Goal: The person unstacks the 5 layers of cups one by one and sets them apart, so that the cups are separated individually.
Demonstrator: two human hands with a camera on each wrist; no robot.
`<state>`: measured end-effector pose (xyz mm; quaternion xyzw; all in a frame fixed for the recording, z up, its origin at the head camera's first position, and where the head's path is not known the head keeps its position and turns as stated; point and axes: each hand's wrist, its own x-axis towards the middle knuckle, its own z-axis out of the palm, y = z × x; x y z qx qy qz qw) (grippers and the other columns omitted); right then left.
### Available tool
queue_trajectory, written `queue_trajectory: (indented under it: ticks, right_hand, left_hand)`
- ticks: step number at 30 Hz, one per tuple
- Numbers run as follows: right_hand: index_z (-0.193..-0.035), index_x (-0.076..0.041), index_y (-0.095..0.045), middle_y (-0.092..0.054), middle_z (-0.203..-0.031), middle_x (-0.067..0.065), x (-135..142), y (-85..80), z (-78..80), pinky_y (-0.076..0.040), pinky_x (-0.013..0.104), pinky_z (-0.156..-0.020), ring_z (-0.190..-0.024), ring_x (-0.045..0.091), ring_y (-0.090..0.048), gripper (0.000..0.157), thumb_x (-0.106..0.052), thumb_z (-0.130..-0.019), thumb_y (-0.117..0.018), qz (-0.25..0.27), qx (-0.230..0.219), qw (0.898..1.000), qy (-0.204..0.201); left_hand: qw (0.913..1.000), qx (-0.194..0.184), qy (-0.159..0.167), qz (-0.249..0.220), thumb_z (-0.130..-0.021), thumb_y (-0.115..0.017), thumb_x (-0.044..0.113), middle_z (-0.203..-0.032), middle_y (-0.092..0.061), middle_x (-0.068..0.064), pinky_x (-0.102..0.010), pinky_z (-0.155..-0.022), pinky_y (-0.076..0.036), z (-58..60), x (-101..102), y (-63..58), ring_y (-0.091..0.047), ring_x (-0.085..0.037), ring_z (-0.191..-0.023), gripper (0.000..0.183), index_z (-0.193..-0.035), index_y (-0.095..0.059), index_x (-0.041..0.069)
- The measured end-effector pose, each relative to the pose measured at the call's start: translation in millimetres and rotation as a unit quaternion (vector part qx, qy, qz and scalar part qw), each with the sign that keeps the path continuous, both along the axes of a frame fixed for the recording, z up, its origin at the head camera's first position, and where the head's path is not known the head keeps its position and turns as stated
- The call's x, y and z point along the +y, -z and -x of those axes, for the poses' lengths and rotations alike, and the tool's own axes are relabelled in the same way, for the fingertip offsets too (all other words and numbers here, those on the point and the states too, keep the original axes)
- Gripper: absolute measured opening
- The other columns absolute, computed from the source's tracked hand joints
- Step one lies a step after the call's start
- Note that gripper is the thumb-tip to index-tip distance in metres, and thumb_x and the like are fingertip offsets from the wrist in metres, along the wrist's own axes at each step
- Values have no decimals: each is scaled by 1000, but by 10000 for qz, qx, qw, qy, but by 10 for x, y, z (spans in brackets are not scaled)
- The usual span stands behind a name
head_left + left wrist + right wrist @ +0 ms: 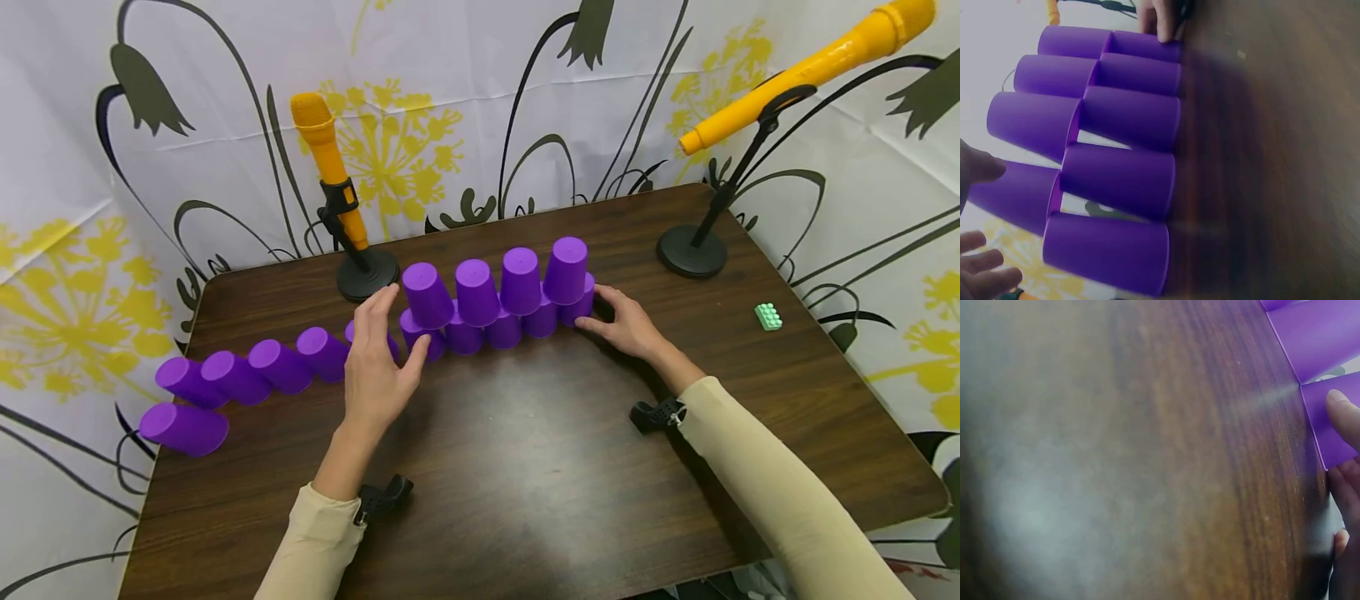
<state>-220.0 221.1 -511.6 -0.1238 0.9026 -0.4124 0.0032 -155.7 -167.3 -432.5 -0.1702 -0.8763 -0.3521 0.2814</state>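
Observation:
Several purple plastic cups stand upside down in a row, with an upper row of purple cups [477, 292] bridging the lower ones. My right hand [626, 325] is at the right end, gripping the last lower cup [1329, 425] with the thumb on its front and fingers at the far side. My left hand [378, 367] is at the left end of the stack, thumb and fingers spread apart. It partly hides a lower cup [392, 347] behind it. In the left wrist view its thumb overlaps the nearest upper cup [1019, 194].
More upside-down purple cups [279, 367] line up to the left, with one cup [183, 429] in front of them. Two black stands holding yellow microphones [330, 158] [810, 71] rise at the back. A small green toy brick [768, 317] lies on the brown table [525, 467] at right.

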Motion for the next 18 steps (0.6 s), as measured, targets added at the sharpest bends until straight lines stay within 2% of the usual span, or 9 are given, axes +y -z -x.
queue_trajectory:
  ticks: [2, 7, 15, 18]
  right_hand:
    - [-144, -5, -46, -48, -144, 19, 4, -1, -2, -30, 54, -110, -136, 36, -40, 68, -28, -88, -75, 9, 0, 10000, -5]
    - [-144, -5, -47, -48, -144, 19, 6, -6, 3, -30, 54, -109, -135, 36, -41, 67, -27, -88, -75, 18, 57, 10000, -18]
    - [-143, -4, -47, -49, -143, 20, 3, -2, -1, -31, 55, -108, -134, 38, -41, 67, -28, -88, -76, 28, 124, 9999, -19]
    - [-143, -3, -47, -49, -143, 20, -2, 7, 2, -31, 56, -109, -134, 38, -41, 67, -27, -87, -76, 33, 102, 9999, -29]
  left_hand:
    - [10000, -74, 12, -61, -84, -76, 22, -147, -42, -7, -52, -93, -47, 92, 80, 7, -47, -28, -129, 76, -150, -38, 20]
    - [9996, -162, -45, -248, -86, -75, 26, -145, -44, -7, -50, -86, -50, 258, 174, -21, -55, -32, -119, 65, -144, -45, 21]
    - [9985, -251, -133, -458, -86, -76, 26, -131, -54, -7, -43, -77, -51, 325, 251, 4, -62, -29, -100, 57, -137, -49, 20]
    - [9981, -225, -160, -544, -86, -76, 25, -128, -55, -8, -43, -78, -51, 332, 267, 27, -62, -29, -99, 56, -135, -49, 18]
